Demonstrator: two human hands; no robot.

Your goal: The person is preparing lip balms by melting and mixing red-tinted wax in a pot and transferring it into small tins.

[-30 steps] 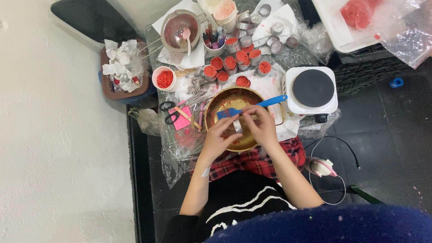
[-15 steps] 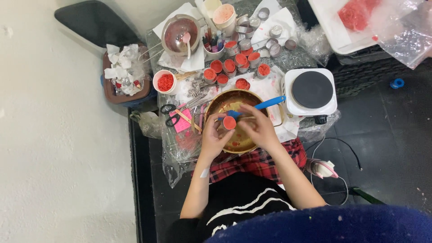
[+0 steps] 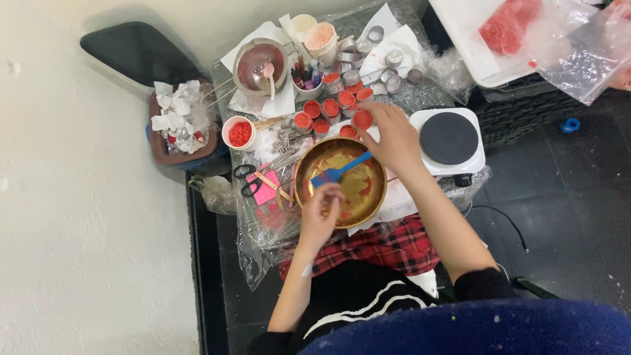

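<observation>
One brass bowl (image 3: 342,181) sits in front of you on the plastic-covered table (image 3: 263,227), streaked with red wax; one blue spatula (image 3: 338,172) lies across it; your left hand (image 3: 320,213) hovers over the bowl's near rim, fingers curled together by the spatula's blade end, contact hard to tell; your right hand (image 3: 393,135) reaches out past the far rim, arm extended, fingers pinched on one red-filled tealight cup (image 3: 362,119); about seven more red-filled cups (image 3: 321,108) cluster just beyond; roughly six empty metal cups (image 3: 394,72) further back on white paper; one white electric hotplate (image 3: 449,139) to the right of the bowl; one steel pot (image 3: 261,66) with spoon; one white cup of red pellets (image 3: 239,133); one pair of scissors (image 3: 253,177) left of the bowl.
</observation>
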